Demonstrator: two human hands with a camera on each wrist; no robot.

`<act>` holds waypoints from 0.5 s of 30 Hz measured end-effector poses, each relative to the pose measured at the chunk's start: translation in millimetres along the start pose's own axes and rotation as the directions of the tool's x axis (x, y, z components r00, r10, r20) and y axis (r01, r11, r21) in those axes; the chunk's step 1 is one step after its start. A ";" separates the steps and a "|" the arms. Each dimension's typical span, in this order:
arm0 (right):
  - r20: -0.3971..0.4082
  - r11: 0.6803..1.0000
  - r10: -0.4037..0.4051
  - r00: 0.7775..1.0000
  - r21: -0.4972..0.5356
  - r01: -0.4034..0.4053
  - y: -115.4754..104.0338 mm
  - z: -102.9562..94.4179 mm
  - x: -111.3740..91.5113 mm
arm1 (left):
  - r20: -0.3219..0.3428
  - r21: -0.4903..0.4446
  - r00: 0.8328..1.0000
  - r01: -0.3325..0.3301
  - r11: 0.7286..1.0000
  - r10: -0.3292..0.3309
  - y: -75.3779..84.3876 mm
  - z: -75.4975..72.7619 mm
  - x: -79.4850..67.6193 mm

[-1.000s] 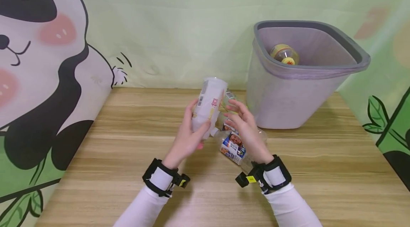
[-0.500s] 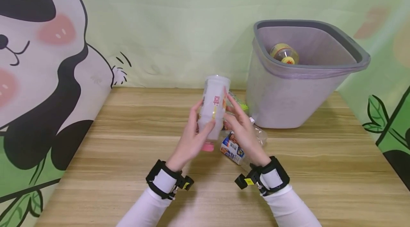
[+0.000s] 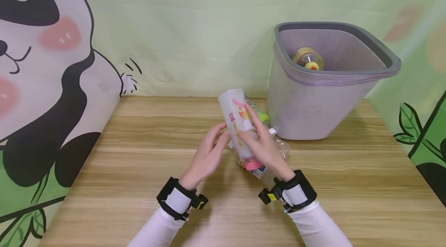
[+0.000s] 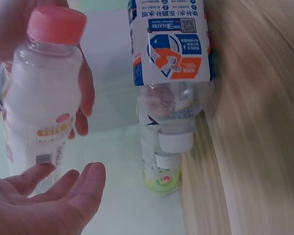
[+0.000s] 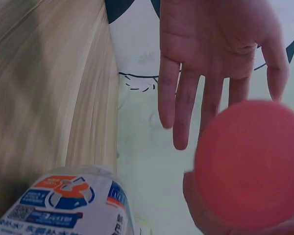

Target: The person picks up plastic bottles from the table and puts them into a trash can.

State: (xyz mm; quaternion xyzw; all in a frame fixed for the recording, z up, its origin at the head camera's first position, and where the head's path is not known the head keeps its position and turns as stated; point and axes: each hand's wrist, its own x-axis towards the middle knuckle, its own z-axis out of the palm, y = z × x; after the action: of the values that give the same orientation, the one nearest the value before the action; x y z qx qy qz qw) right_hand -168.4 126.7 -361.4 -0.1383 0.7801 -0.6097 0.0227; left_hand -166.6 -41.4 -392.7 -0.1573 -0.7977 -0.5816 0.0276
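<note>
In the head view my right hand grips a whitish plastic bottle with a peach on its label. The bottle is tilted, its pink cap pointing down towards me. My left hand is beside the bottle with its fingers loosely extended; the right wrist view shows its palm apart from the cap. Below the held bottle lies a clear bottle with a blue, white and orange label, partly hidden in the head view. Another clear bottle and a green-labelled bottle lie behind my right hand.
A grey-rimmed bin stands at the back right of the wooden table. Inside it is a clear bottle with a yellow cap. A printed panda backdrop rises behind the table.
The whitish bottle has passed from my left hand to my right. It has turned, its capped end swinging to the right. My left hand has let go and drawn slightly away.
</note>
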 end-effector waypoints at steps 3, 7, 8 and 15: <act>0.023 0.998 -0.020 1.000 -0.052 0.021 -8.2 -0.2 -3.5 | -0.012 0.033 0.999 -0.035 0.999 0.036 -11.9 -0.3 0.8; 0.048 0.997 -0.042 0.998 -0.066 0.045 -7.8 -2.6 -3.6 | -0.016 0.099 0.997 -0.072 0.993 0.073 -17.3 -3.1 -0.5; 0.046 0.997 -0.042 0.998 -0.063 0.045 -4.6 -3.7 -2.7 | -0.014 0.117 0.997 -0.075 0.990 0.077 -17.8 -3.9 -1.0; -0.008 0.995 -0.050 0.999 -0.091 0.049 21.0 -12.3 6.8 | 0.005 0.235 0.995 -0.095 0.967 0.096 -21.5 -8.7 -3.7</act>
State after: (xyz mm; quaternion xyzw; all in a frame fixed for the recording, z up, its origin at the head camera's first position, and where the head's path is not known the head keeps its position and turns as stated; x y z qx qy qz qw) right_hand -181.4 141.2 -377.5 -0.1556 0.8033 -0.5748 -0.0027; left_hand -170.4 -56.2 -410.4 -0.1896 -0.8522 -0.4816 0.0764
